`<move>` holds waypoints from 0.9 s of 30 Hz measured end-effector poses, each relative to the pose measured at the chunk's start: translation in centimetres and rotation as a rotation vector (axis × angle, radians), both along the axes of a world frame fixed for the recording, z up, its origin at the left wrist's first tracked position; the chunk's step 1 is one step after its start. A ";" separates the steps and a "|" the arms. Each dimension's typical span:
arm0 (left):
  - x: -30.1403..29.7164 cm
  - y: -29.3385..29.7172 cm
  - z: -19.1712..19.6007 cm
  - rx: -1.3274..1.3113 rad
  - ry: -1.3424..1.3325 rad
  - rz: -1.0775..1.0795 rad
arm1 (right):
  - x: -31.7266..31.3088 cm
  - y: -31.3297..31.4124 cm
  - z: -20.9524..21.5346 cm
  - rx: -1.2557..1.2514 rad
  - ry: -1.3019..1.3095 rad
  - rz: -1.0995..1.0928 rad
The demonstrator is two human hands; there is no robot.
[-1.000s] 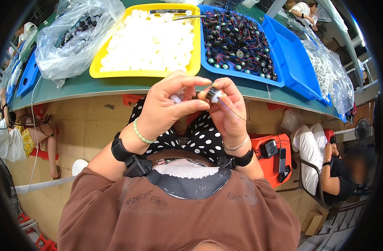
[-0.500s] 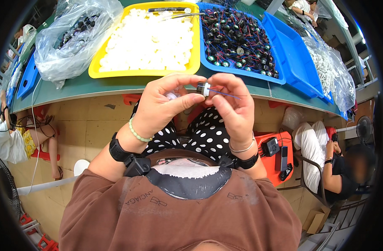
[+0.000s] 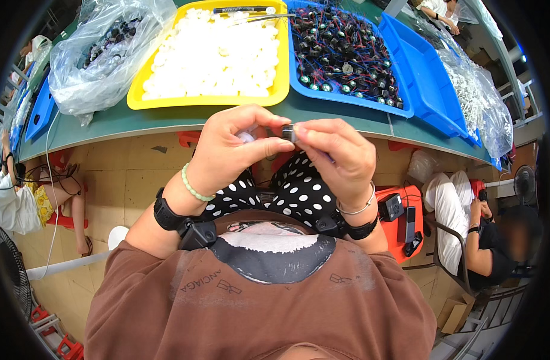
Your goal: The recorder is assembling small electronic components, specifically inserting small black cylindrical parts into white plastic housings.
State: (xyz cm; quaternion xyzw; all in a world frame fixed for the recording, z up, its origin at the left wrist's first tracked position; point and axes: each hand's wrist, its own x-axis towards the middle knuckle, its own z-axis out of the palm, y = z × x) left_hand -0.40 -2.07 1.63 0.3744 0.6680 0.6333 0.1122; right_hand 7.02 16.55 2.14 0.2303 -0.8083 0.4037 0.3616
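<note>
My left hand point(image 3: 227, 147) and my right hand point(image 3: 338, 153) meet in front of my chest, just below the edge of the green table point(image 3: 167, 120). Between the fingertips of both hands sits a small dark round part point(image 3: 289, 132). A small white piece point(image 3: 247, 137) shows inside the curl of my left fingers. A yellow tray point(image 3: 275, 93) full of white pieces stands straight ahead on the table. To its right a blue tray point(image 3: 371, 102) holds several dark round parts with thin wires.
A clear plastic bag point(image 3: 101, 54) of dark parts lies at the table's left. More blue trays point(image 3: 434, 90) and a bag of white pieces point(image 3: 479, 102) lie to the right. A red stool point(image 3: 401, 222) carries small devices. A seated person point(image 3: 485, 240) is at the right, another point(image 3: 23, 198) at the left.
Both hands have dropped slightly toward my chest and drawn closer together around the small dark part. The thin wire seen trailing from it earlier is hidden behind my right fingers.
</note>
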 end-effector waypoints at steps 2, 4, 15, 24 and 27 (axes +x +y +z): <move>0.1 -0.1 -0.2 0.021 -0.116 -0.030 | -0.2 -0.3 0.0 0.094 0.075 -0.014; -0.1 -0.4 0.6 0.041 -0.231 -0.062 | -0.3 -0.5 -0.1 -0.001 0.006 0.030; -16.8 -14.1 5.5 0.956 -0.731 0.190 | -3.5 6.0 1.7 0.265 -0.054 -0.480; -5.2 -5.4 4.3 0.603 -0.589 0.083 | -4.8 5.7 2.9 0.213 -0.029 -0.447; -3.1 -3.8 3.3 0.313 -0.463 0.011 | -4.4 4.8 3.7 0.058 0.021 -0.400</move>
